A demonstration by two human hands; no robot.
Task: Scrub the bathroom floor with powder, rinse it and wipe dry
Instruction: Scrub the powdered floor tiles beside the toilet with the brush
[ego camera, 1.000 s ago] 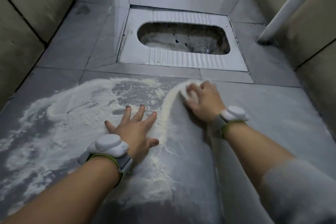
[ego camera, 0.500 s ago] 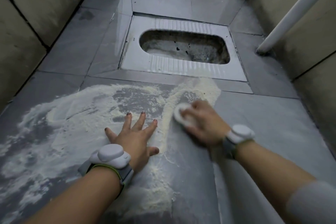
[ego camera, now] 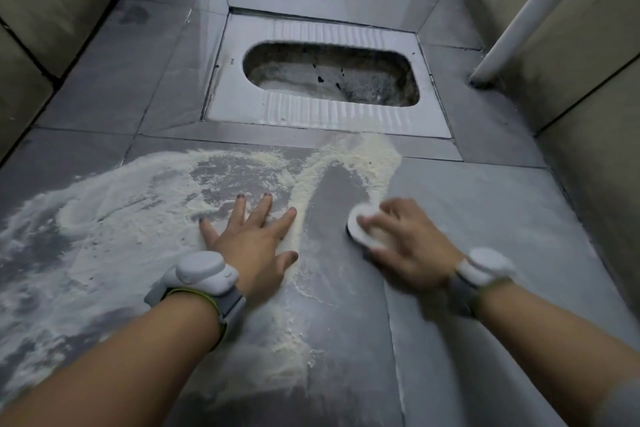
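My left hand lies flat, fingers spread, on the powder. My right hand grips a white scrubber against the floor.

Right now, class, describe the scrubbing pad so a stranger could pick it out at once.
Start at the squat toilet set in the grey floor. Come nearer, past the powder to the right hand, which grips the pad. It is a small white round pad, solid and raised, unlike the loose powder spread flat beside it.
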